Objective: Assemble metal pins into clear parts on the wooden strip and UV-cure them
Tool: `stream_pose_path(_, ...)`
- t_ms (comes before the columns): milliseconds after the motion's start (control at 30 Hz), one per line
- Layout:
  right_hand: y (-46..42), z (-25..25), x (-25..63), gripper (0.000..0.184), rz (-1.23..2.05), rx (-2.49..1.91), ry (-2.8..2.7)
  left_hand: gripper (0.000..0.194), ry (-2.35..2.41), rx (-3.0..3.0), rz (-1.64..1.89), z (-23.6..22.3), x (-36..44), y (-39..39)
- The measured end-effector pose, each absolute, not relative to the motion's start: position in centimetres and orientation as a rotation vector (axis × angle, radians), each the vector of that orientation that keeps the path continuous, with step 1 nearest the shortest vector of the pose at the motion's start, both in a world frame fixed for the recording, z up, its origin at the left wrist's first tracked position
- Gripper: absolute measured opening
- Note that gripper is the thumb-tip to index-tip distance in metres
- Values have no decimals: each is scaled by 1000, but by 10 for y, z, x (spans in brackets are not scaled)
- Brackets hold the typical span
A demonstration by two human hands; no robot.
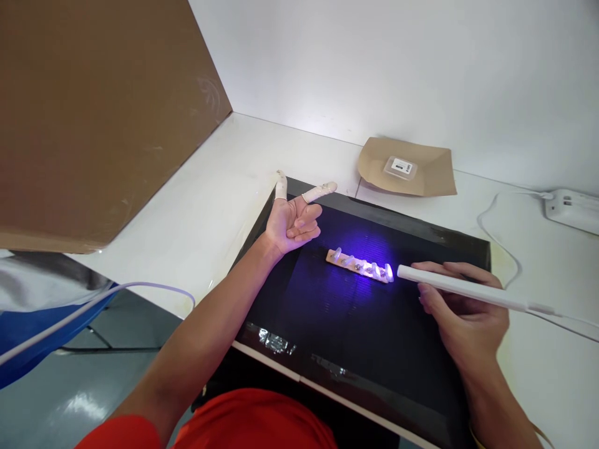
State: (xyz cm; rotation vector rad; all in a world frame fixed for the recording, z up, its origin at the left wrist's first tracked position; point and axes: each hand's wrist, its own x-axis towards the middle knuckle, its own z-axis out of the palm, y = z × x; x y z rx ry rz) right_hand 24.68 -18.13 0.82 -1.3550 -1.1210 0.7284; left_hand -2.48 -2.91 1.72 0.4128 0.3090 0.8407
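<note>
two bare hands are at work over a black mat (pixel 309 312), and the step in hand looks like shining violet light on small translucent pieces (pixel 389 272) set along a narrow strip (pixel 330 257). the strip lies on the mat, between the hands. the right hand (pixel 477 318) is closed around a white pen-shaped lamp (pixel 458 285), its tip just beside the strip's right end, apart from it. the left hand (pixel 287 227) is near the strip's other end, grasping nothing that i can see: thumb and forefinger spread wide in pale finger covers (pixel 321 191), the other fingers loosely curled. as i judge it, moving the lamp calls for a steady wrist, the tip kept just off the pieces so none gets knocked.

the glare washes out the pieces nearest the lamp, so their exact shape and number are hard to tell. part of the right hand's grip is hidden behind the lamp, whose cord runs out of view at the right. on the small clear case (pixel 389 168) in the brown paper tray (pixel 437 174), the label is too small to read.
</note>
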Motion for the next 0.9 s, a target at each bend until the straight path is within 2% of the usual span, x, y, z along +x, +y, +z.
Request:
stream_pose_path(600,-180,12,244,46,700,-1361,-1126,98,363,302,927,27,-20,-28)
stream_pose_path(900,-182,11,244,46,708,-1370,-1110,88,402,316,886,19,-25,-26)
